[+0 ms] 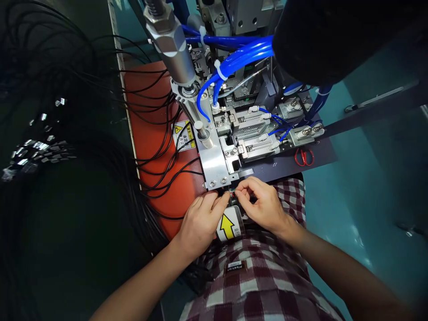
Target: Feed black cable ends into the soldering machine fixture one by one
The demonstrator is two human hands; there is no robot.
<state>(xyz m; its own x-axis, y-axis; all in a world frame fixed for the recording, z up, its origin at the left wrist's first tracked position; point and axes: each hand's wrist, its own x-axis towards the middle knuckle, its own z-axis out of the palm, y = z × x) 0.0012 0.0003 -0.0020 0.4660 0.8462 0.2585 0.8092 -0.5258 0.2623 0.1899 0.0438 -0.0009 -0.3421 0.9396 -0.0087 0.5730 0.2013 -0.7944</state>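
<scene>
I see both grips pinched shut, left hand (200,220) and right hand (264,206), on the wire ends (233,192) just below the metal plate (214,166). They look light, limp and fragile, so I'd hold them by the insulation.

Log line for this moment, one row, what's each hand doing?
left hand: pinching thin wires | right hand: pinching same wires | where: front edge of metal plate | beside: black cables on orange mat
</scene>
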